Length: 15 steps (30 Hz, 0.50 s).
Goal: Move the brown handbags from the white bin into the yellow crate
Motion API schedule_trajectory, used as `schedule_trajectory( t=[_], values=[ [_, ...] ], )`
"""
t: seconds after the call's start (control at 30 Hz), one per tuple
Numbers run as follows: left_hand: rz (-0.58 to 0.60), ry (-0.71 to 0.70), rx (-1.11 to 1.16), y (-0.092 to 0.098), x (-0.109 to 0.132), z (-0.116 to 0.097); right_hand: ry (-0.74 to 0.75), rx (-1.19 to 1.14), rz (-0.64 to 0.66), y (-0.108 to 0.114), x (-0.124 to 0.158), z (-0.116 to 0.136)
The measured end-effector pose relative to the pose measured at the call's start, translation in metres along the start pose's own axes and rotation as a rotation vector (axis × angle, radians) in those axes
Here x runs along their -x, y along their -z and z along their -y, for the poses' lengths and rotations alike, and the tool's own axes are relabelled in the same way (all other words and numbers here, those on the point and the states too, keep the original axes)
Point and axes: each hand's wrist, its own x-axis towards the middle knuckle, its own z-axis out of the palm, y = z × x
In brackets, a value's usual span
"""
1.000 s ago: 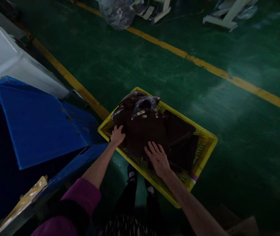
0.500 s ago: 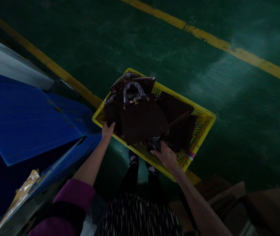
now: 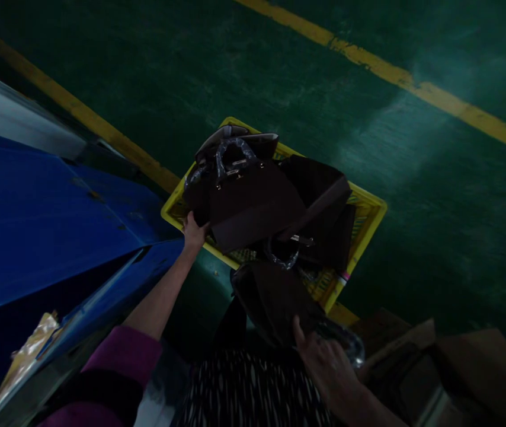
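My right hand (image 3: pixel 324 356) is closed on a dark brown handbag (image 3: pixel 275 296) at the front side of the basket. The bag is tilted, and a plastic-wrapped handle (image 3: pixel 346 341) shows beyond my fingers. My left hand (image 3: pixel 195 231) lies over the near left rim of a yellow plastic basket (image 3: pixel 368 231), its thumb and fingers apart against the dark bags inside. Among these, a brown handbag (image 3: pixel 257 204) with a metal clasp and a plastic-wrapped handle (image 3: pixel 235 151) lies uppermost. Several more dark bags, partly hidden, fill the basket.
Blue panels (image 3: pixel 44 207) stand close on the left, with crumpled tan wrapping (image 3: pixel 35 350) below them. Cardboard boxes (image 3: pixel 479 362) are at the lower right. Yellow lines (image 3: pixel 368 62) cross the green floor (image 3: pixel 413 166).
My right hand has drawn a handbag from the basket's near side toward my body. The uppermost handbag has shifted slightly; my left hand has stayed at the rim.
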Motion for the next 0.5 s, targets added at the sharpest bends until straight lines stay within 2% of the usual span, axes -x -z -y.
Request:
schedule_trajectory(
  t=[0.07,0.13,0.2,0.27,0.33,0.4,0.5],
  values=[
    [0.072,0.016,-0.071,-0.014,0.011,0.000,-0.025,0.020,-0.021,0.003,-0.012,0.003],
    [0.105,0.036,-0.107,-0.026,0.018,-0.003,-0.076,0.025,-0.066,0.012,-0.048,0.010],
    [0.093,0.065,-0.115,-0.031,0.019,-0.008,-0.086,0.008,-0.108,0.022,-0.085,0.027],
    [0.077,0.098,-0.120,-0.032,0.017,-0.014,-0.073,-0.022,-0.120,0.030,-0.100,0.052],
    [0.096,0.111,-0.136,-0.029,0.016,-0.019,-0.060,-0.053,-0.098,0.032,-0.085,0.078],
    [0.140,0.105,-0.144,-0.026,0.016,-0.022,-0.074,-0.075,-0.078,0.028,-0.052,0.093],
    [0.188,0.041,-0.153,-0.025,0.020,-0.021,-0.158,-0.081,-0.057,0.018,-0.008,0.082]
  ],
)
